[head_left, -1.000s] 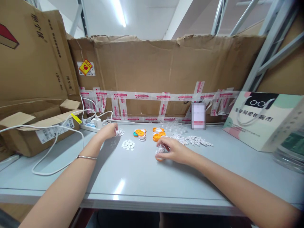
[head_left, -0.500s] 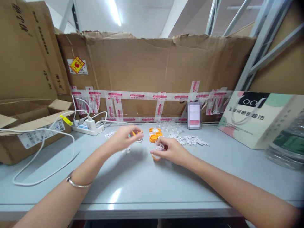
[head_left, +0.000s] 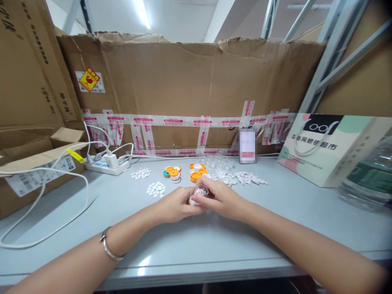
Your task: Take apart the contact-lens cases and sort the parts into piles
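Note:
My left hand (head_left: 180,204) and my right hand (head_left: 222,198) meet at the middle of the table, both closed around a small clear cup (head_left: 200,191) with white bits in it. An orange edge shows low on the cup's left side. Just behind the hands lie orange and white round pieces (head_left: 197,173). Another group of orange, white and teal round pieces (head_left: 172,172) is to their left. White discs (head_left: 156,189) lie behind my left forearm, with small white parts (head_left: 141,173) beyond them.
Behind my right hand are small white parts (head_left: 249,178) and clear cups (head_left: 216,161). A phone (head_left: 248,145) leans at the back. A power strip (head_left: 112,165) and an open box (head_left: 36,171) stand left, a paper bag (head_left: 324,151) and a large bottle (head_left: 369,179) right.
My left hand has come from the orange pieces on the left to the cup in my right hand. The cup is now nearer the table's middle, and the view has shifted slightly.

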### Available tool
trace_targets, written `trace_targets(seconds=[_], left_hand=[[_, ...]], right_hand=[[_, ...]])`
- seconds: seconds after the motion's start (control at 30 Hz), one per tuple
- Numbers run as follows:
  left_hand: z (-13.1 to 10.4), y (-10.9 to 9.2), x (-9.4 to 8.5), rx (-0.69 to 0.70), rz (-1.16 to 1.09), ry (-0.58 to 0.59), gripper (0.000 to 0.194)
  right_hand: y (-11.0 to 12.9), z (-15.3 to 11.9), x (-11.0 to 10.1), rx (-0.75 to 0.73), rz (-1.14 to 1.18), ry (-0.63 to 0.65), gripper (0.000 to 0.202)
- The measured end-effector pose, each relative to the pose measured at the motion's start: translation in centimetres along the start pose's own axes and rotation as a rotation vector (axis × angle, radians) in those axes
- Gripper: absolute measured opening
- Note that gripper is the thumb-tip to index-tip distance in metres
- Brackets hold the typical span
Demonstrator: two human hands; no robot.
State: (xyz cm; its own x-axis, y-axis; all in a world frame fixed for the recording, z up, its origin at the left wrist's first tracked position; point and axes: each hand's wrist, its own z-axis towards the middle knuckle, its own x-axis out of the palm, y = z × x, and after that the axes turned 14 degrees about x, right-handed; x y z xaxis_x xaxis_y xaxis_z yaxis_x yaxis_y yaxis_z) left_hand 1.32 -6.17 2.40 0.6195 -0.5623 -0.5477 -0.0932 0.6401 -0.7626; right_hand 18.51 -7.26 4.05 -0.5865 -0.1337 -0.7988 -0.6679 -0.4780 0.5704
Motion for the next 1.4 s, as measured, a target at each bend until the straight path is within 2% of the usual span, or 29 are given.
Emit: trace_targets(seconds=[0.13,0.2,0.43,0.63,0.7,0.8,0.9,1.0,1.13,1.3,1.4], left_hand=[[-0.2,0.0,-0.7,-0.064,-0.162,0.191,0.027],[-0.2,0.1,-0.9,-0.074,-0.159,0.230,0.035],[-0.3,0.5,-0.8,-0.085,-0.022,0.144,0.022],[-0.4,0.0,-0.9,-0.109,0.079,0.148,0.028],[-0.4,-0.2,-0.9,-0.130,0.110,0.155,0.031],[-0.5,-0.3,-1.0,-0.151,0.112,0.171,0.032],[-0.6,-0.3,-1.0,-0.160,0.085,0.177,0.031],[-0.8,-0.2,-1.0,-0.185,0.061,0.139,0.034],[-0.9,-0.1,-0.9,-0.200,-0.002,0.096,0.037],[-0.7,0.0,-0.8,-0.092,0.004,0.059,0.038],[-0.6,0.1,-0.7,-0.078,0.020,0.075,0.042]], right_hand=[[0.1,-0.5,-1.4,-0.180,-0.058,0.110,0.018],[0.1,-0.8,-2.0,-0.243,-0.048,0.126,0.021],[-0.2,-0.6,-2.1,-0.287,-0.053,0.105,0.025],[-0.9,-0.3,-2.4,-0.269,0.037,-0.057,0.026],[-1.5,0.2,-2.8,-0.229,0.168,-0.146,0.027],[-3.4,1.6,-4.1,-0.096,0.323,-0.391,0.027],[-6.8,3.0,-6.1,0.117,0.225,-0.594,0.030],[-10.5,3.7,-8.0,0.330,-0.042,-0.611,0.029],[-14.3,3.9,-9.1,0.521,-0.295,-0.523,0.027],[-16.9,4.1,-9.0,0.640,-0.343,-0.487,0.032],[-17.5,4.2,-8.9,0.667,-0.349,-0.480,0.024]])
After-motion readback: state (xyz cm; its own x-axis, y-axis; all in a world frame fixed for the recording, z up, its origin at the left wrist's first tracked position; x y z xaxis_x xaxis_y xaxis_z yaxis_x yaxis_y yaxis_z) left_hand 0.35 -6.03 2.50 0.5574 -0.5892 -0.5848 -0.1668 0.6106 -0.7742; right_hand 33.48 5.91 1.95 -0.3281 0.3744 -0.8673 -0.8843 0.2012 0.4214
